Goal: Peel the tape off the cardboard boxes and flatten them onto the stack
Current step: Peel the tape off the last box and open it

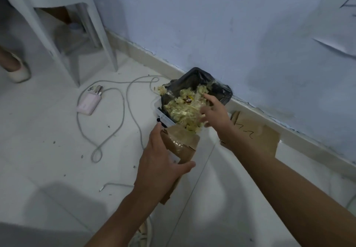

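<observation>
My left hand [161, 162] grips a small brown cardboard box [183, 146] with clear tape across its top, held just in front of the bin. My right hand [213, 112] reaches over a small bin lined with a black bag [217, 90], fingers spread above a heap of crumpled clear tape [183, 108] inside it. The hand is blurred, so whether tape sticks to its fingers cannot be told. Flattened cardboard [264, 137] lies on the floor by the wall, partly under my right forearm.
A white plastic stool [63, 15] stands at the upper left. A pink power bank [89, 103] with a looping grey cable [123, 112] lies on the white tiled floor. Another person's foot in a pale shoe [17, 71] is at the left edge. The wall runs behind the bin.
</observation>
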`<control>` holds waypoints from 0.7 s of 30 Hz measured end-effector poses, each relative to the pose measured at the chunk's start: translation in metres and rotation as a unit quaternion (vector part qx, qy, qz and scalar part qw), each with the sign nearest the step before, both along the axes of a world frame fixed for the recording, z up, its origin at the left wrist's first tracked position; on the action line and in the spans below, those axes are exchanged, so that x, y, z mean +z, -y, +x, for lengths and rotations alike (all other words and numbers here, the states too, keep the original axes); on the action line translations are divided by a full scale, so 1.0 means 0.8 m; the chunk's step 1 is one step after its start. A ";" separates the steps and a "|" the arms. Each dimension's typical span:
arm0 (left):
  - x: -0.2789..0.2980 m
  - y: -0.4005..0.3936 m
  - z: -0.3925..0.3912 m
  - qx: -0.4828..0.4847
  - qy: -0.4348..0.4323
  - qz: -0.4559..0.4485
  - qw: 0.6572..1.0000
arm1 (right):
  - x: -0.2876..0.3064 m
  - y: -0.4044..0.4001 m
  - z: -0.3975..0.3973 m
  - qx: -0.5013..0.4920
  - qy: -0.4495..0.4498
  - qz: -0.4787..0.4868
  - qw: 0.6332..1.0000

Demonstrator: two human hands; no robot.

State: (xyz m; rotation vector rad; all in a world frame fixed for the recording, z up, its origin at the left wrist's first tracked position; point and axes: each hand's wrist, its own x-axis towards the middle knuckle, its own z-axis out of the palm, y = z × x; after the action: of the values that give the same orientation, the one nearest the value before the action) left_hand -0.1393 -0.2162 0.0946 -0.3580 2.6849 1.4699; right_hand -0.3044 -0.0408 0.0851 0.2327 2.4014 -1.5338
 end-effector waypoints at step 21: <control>0.097 -0.098 0.072 -0.280 -0.186 -0.025 0.942 | 0.124 -0.147 0.315 0.035 -0.220 0.043 0.974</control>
State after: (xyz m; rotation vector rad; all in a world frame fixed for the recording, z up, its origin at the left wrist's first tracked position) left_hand -0.0815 -0.1374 0.1725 0.6999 2.7378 1.3873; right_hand -0.0527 0.0765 0.1846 -0.1975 2.7774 -1.5829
